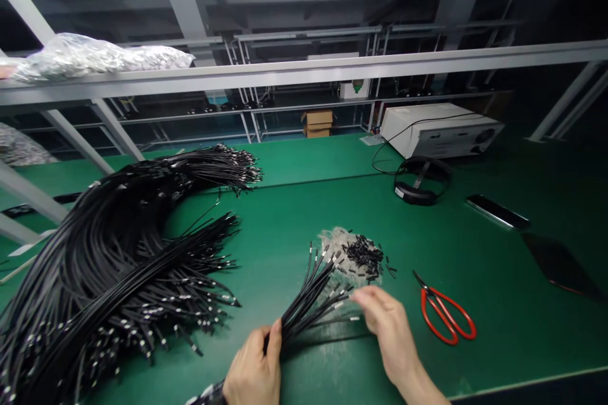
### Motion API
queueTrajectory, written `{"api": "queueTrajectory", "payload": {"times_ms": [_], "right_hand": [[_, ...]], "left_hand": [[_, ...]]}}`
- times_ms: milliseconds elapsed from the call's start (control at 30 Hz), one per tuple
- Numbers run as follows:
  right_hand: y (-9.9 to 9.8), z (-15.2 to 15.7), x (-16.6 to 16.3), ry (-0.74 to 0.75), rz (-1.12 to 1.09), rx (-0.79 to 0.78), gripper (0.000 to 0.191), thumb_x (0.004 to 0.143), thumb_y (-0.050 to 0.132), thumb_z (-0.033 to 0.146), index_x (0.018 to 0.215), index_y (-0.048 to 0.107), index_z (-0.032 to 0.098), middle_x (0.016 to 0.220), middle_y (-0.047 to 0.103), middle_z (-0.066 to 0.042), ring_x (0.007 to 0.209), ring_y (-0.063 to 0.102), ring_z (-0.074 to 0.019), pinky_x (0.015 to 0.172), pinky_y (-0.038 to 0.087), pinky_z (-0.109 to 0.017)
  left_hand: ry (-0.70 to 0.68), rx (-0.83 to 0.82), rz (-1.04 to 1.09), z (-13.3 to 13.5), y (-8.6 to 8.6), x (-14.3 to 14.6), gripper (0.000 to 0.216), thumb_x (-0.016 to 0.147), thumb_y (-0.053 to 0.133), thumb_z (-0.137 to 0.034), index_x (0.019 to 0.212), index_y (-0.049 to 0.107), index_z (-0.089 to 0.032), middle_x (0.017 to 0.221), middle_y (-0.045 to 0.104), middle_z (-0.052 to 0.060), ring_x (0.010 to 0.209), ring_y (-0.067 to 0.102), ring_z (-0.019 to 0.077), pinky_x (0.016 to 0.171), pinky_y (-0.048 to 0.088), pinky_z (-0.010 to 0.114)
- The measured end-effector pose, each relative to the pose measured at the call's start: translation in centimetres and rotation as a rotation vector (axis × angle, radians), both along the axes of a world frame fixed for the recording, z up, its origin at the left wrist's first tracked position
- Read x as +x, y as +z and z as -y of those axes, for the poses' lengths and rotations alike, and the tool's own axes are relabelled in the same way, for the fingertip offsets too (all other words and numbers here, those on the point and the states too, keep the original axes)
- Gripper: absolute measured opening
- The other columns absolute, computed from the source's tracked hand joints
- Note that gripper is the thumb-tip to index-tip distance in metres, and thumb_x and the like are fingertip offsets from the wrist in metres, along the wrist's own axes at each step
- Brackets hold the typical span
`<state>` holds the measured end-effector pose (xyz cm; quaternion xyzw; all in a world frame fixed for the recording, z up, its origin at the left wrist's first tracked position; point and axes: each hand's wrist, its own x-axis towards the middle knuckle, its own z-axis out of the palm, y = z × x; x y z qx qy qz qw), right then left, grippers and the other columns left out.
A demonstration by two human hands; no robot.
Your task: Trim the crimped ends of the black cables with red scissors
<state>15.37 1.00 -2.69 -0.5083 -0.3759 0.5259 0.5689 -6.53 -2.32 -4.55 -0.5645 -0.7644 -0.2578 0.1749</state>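
Note:
My left hand (256, 364) is closed around a bundle of black cables (306, 300), whose ends with white bands fan out to the upper right. At the right side of that fan, my right hand (389, 335) has thumb and forefinger pinched together at a cable tip. Whether anything small sits between those fingertips is hidden. Just beyond the cable ends lies a pile of short black tube pieces (365, 254) on a crumpled clear plastic bag (335, 240). Red-handled scissors (444, 310) rest to the right of my right hand.
A large curved heap of black cables (109, 240) covers the left of the green table (285, 215). Farther right are a black headband-like device (422, 183), a phone (498, 211) and a white box-shaped machine (439, 130). A metal rail (304, 71) crosses above the back, carrying a silvery bag (99, 57).

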Motion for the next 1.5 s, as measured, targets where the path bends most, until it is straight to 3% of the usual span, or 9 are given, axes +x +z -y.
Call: {"api": "queueTrajectory", "payload": {"times_ms": [100,367,567,700,900,1033,1133,1300,1500], "right_hand": [[-0.3,-0.2,1.5,-0.089,-0.255,-0.051,0.023,0.081,0.058,0.041,0.074,0.058,0.019,0.061,0.038,0.003,0.049,0.025,-0.0079,0.042,0.019,-0.022],[-0.7,-0.9,0.0,0.217,-0.316,-0.152,0.033,0.076,0.068,0.048,0.078,0.055,0.017,0.065,0.041,0.004,0.048,0.024,-0.0045,0.043,0.013,-0.020],[-0.5,-2.6,3.1,-0.093,-0.243,-0.028,0.031,0.072,0.072,0.044,0.078,0.059,0.016,0.063,0.041,0.004,0.048,0.022,-0.0058,0.043,0.013,-0.022],[0.1,-2.5,2.9,0.154,-0.325,-0.107,0.031,0.073,0.070,0.041,0.089,0.064,0.015,0.074,0.050,-0.001,0.054,0.032,-0.0076,0.044,0.018,-0.022],[-0.5,-3.1,1.5,0.169,-0.088,-0.081,0.037,0.070,0.071,0.049,0.073,0.057,0.015,0.052,0.027,0.009,0.045,0.017,-0.0047,0.044,0.010,-0.022],[-1.8,-6.2,2.6,-0.127,0.003,0.003,0.037,0.073,0.067,0.049,0.090,0.062,0.017,0.059,0.046,0.005,0.050,0.038,-0.0093,0.050,0.030,-0.022],[-2.3,-8.3,2.7,-0.167,0.047,0.060,0.035,0.073,0.065,0.042,0.098,0.063,0.018,0.090,0.063,-0.003,0.085,0.056,-0.0179,0.079,0.040,-0.030],[-0.8,-7.0,1.8,-0.099,0.194,0.188,0.029,0.080,0.058,0.042,0.100,0.069,0.023,0.124,0.058,-0.004,0.122,0.041,-0.0232,0.104,0.024,-0.035],[2.1,-1.8,-0.3,0.150,0.429,0.266,0.020,0.081,0.062,0.043,0.083,0.070,0.025,0.088,0.065,-0.004,0.092,0.054,-0.0234,0.088,0.036,-0.035]], "left_hand": [[-0.011,-0.006,0.009,0.1,0.2,0.1,0.045,0.089,0.037,-0.053,0.074,0.066,-0.021,0.062,0.066,-0.001,0.058,0.057,0.0091,0.057,0.032,0.020],[-0.027,0.025,-0.003,0.2,0.4,0.2,0.046,0.089,0.036,-0.053,0.072,0.065,-0.021,0.061,0.065,-0.002,0.057,0.057,0.0085,0.058,0.033,0.020],[-0.007,0.035,-0.005,0.1,0.3,0.1,0.044,0.089,0.038,-0.051,0.073,0.065,-0.021,0.063,0.066,-0.001,0.058,0.057,0.0083,0.058,0.033,0.019],[-0.030,0.026,0.003,0.0,0.2,-0.2,0.045,0.089,0.036,-0.052,0.073,0.065,-0.021,0.063,0.066,-0.001,0.057,0.057,0.0079,0.057,0.033,0.019],[-0.010,0.007,0.029,0.1,0.5,0.2,0.050,0.089,0.033,-0.055,0.073,0.065,-0.021,0.063,0.066,-0.001,0.058,0.057,0.0087,0.059,0.034,0.020],[-0.004,0.020,0.023,0.0,0.5,0.2,0.048,0.089,0.034,-0.054,0.072,0.065,-0.021,0.063,0.066,-0.001,0.058,0.058,0.0087,0.059,0.033,0.020],[-0.010,0.032,0.018,-0.1,0.4,0.1,0.045,0.088,0.037,-0.053,0.072,0.065,-0.021,0.063,0.066,-0.002,0.058,0.058,0.0085,0.059,0.033,0.020],[-0.012,0.024,0.028,0.0,0.4,0.2,0.046,0.089,0.036,-0.053,0.072,0.065,-0.021,0.064,0.067,-0.001,0.059,0.058,0.0091,0.059,0.034,0.020],[-0.021,0.037,0.038,0.1,0.8,0.5,0.049,0.089,0.033,-0.054,0.072,0.065,-0.021,0.064,0.067,0.001,0.058,0.057,0.0091,0.059,0.033,0.020]]}}
